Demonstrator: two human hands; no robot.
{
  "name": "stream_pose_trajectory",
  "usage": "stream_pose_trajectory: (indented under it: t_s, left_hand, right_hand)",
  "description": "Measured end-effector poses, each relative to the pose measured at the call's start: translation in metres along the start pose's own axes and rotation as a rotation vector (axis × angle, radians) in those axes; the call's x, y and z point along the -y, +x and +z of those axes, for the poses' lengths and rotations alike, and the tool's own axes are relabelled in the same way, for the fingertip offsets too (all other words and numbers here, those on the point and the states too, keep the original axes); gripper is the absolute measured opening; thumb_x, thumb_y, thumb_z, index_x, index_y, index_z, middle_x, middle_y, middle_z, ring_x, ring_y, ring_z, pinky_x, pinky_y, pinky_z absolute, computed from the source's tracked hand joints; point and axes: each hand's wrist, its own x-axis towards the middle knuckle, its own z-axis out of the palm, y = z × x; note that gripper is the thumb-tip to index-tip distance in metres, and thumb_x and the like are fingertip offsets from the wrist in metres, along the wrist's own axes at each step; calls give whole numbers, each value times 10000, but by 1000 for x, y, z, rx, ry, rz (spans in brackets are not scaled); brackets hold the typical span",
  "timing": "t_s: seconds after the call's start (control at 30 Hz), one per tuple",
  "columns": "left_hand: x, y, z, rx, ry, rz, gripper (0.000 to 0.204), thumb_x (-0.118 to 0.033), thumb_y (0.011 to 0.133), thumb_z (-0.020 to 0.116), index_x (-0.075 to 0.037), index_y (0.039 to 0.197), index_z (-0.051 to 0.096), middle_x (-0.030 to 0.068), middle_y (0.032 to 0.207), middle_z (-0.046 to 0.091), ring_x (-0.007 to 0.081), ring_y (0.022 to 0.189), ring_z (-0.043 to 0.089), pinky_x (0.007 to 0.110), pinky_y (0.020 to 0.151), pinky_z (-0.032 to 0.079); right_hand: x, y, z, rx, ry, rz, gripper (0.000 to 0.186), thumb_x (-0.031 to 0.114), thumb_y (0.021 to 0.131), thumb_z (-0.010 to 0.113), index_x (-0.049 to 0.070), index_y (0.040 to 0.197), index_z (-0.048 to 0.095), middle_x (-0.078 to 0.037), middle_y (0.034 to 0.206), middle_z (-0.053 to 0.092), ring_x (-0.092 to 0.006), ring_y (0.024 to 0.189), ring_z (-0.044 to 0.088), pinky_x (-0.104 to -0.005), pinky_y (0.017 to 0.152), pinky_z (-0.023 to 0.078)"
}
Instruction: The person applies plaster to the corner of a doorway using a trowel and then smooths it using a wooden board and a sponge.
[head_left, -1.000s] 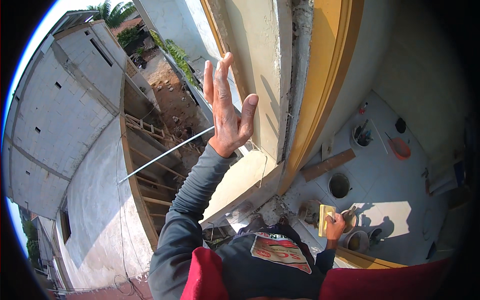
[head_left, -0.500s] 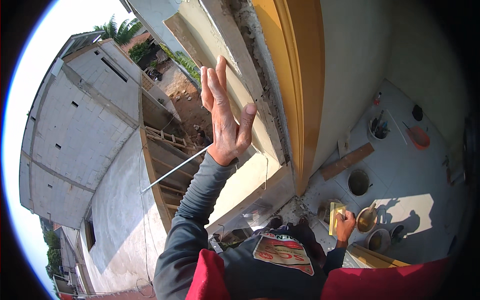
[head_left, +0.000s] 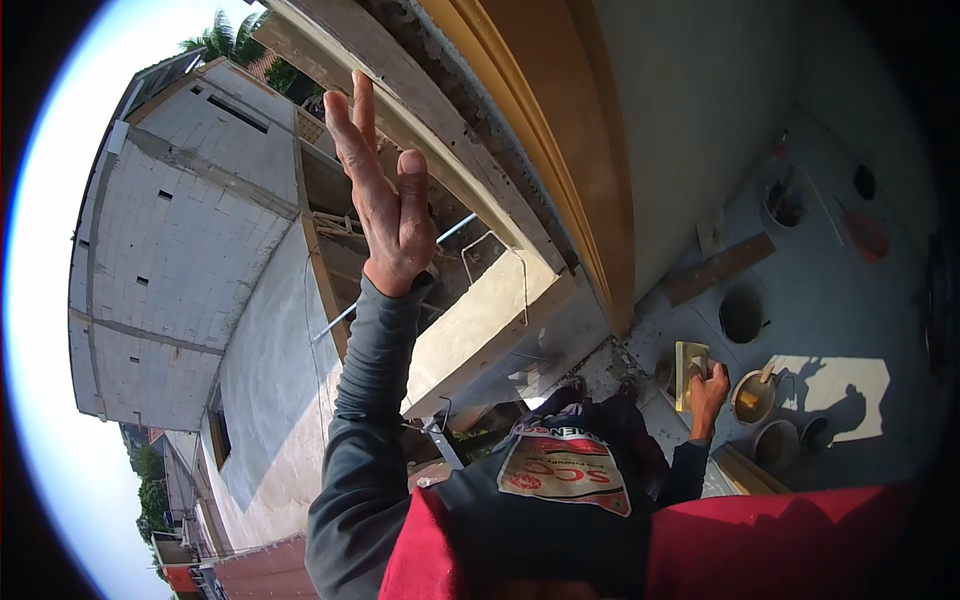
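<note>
The person's left hand [head_left: 388,225] is raised flat, back toward me, fingers straight and thumb standing apart, with its grip released. It is close by the long cream-plastered side of the opening [head_left: 440,150]; whether the fingertips touch it, I cannot tell. Below the hand, the broad cream plastered sill [head_left: 475,340] catches the sun, with a thin bent wire [head_left: 526,290] hanging over its inner corner. A slim pale-blue pole [head_left: 457,229] shows behind the forearm.

Low on the other side, the right hand [head_left: 711,395] is closed around the handle of a yellow rectangular plastering float [head_left: 683,377], which is held above the white tiled floor [head_left: 800,290] near the floor's left edge, just past the foot of the glossy ochre wooden frame [head_left: 530,100]. Just beside that hand stands a round tub with a tan rim [head_left: 738,400], and next to it, nearer the floor's lower edge, a whitish bucket [head_left: 775,446].

Farther up the floor I see a dark round bucket [head_left: 762,305], then a flat brown board [head_left: 720,270] lying by the left edge. Toward the far corner are a pale bucket packed with tools [head_left: 770,215] and a shallow orange-red basin [head_left: 866,235].
</note>
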Motion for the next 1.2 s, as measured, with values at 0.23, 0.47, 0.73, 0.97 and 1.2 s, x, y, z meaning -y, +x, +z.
stream_pose_trajectory:
  t_s: [0.23,0.47,0.73,0.97,1.2]
  left_hand:
    - [5,-14,0,-21,95,-1,841,-445,1030,484,-123,1620,-22,214,1623,279,386,1511,245,543,1216,148]
    - [-2,-71,26,72,-24,-185,861,-516,1007,469,-166,1624,-18,205,1629,272,346,1551,112,548,1233,38]
    - [-9,-75,35,28,-104,-198,806,-416,1032,450,-111,1620,-7,204,1643,231,323,1555,107,489,1243,3]
    - [-13,-68,21,77,-131,-190,745,-195,1009,494,-71,1620,86,135,1642,289,326,1550,108,467,1238,76]
    - [-1,-60,11,128,-60,-176,795,-469,1002,465,-136,1622,95,143,1581,395,325,1543,166,514,1250,85]
  right_hand:
    - [19,23,-18,55,6,-5,255,126,790,706,-18,998,672,-214,948,698,-404,874,674,-458,773,519]
    - [-22,33,-21,70,72,-46,165,90,813,720,-32,892,643,-73,784,668,-158,697,590,-343,680,491]
    - [-22,56,-25,60,123,-56,222,119,788,737,-31,935,666,-125,824,705,-198,715,660,-354,700,529]
    - [27,70,-29,144,129,1,272,131,763,764,-35,965,687,-132,839,720,-225,728,687,-363,704,540]
    - [11,95,-10,245,213,-186,297,153,788,804,-39,981,685,-135,911,678,-228,789,666,-359,724,534]
